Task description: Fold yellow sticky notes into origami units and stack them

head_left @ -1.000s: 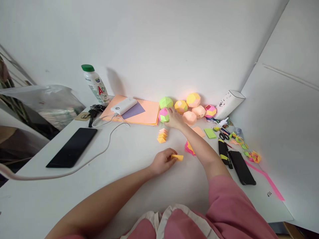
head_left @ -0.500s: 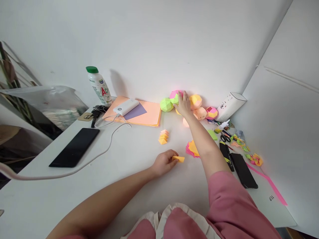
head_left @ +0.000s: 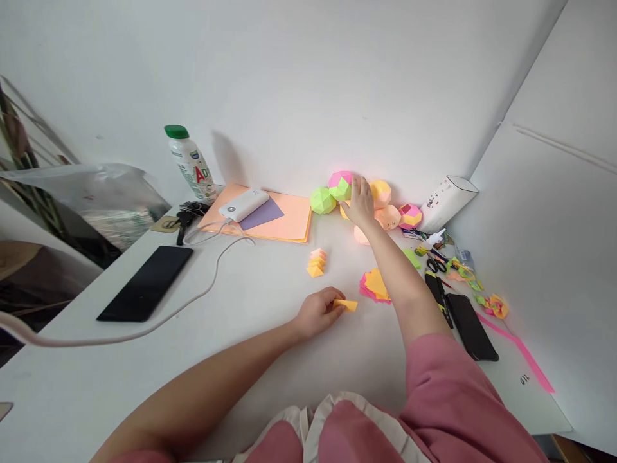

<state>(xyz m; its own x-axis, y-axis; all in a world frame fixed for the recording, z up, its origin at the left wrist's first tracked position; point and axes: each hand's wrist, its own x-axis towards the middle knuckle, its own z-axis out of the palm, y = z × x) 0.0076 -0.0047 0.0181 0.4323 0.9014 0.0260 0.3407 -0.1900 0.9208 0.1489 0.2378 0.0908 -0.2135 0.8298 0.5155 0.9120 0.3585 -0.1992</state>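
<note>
My left hand point(head_left: 317, 313) rests low over the desk, its fingers closed on a small folded orange paper piece point(head_left: 348, 305). At the wall, my right hand point(head_left: 360, 204) reaches over a pile of faceted paper balls with its fingers apart. Just left of it sits a pink and green paper ball point(head_left: 340, 184), beside a green paper ball point(head_left: 322, 200). An orange paper ball point(head_left: 380, 192) and a peach paper ball point(head_left: 388, 217) are partly behind the hand. A short row of folded paper pieces point(head_left: 316, 263) lies beyond my left hand.
Orange and pink paper pieces point(head_left: 376, 285) lie under my right forearm. Scissors point(head_left: 436, 265), a glue bottle point(head_left: 430, 242) and a black case point(head_left: 472, 326) are at right. At left are a power bank point(head_left: 243, 205) with its cable, a black tablet point(head_left: 146, 283) and a bottle point(head_left: 191, 165).
My right hand has shifted slightly right and down, off the pink and green ball, which now shows more fully. My left hand stays in place with the orange paper piece.
</note>
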